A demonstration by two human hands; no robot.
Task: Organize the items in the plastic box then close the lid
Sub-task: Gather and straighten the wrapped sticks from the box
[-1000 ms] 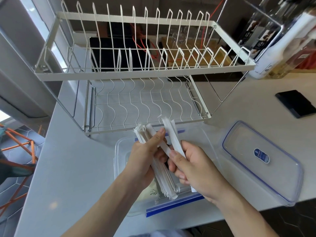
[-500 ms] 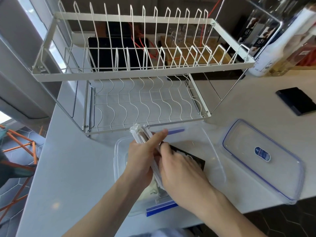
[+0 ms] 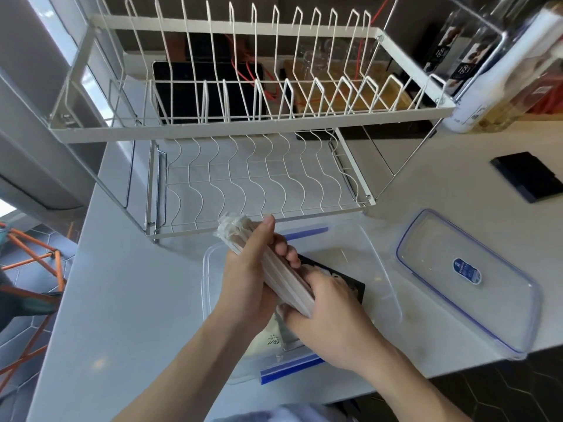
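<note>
Gripping one packet bundle [image 3: 268, 263] — left hand [image 3: 246, 278], right hand [image 3: 332, 315] — above plastic box [image 3: 377, 269].

The left hand [image 3: 246, 278] and right hand [image 3: 332, 315] cover the middle of the bundle of wrapped sticks [image 3: 274, 269], and what's inside the wrappers can't be told. Below them, much of the plastic box [image 3: 380, 269] floor is hidden; only a corner of a black packet [image 3: 350, 284] and a scrap of a cream pouch [image 3: 268, 342] peek out, print unreadable. The lid [image 3: 466, 278] label is too small to read. Top right, the bottles [image 3: 487, 71] run off the frame.
</note>
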